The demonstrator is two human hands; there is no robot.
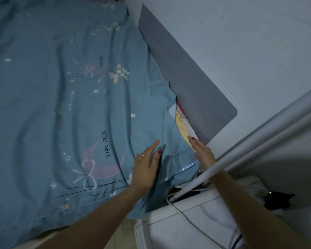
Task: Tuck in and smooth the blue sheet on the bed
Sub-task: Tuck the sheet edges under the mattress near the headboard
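Your left hand (145, 168) presses flat, fingers straight, on the blue sheet (43, 105). Your right hand (203, 152), fingers extended, touches its corner beside the grey headboard (196, 83).

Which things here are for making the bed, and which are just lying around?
For the job:
blue cotton sheet printed with moons and stars
left hand, flat on it
right hand, at its corner

Lying about:
white cable
black object
white cabinet

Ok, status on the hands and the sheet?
Left hand flat on sheet. Right hand open at headboard gap. Corner untucked.
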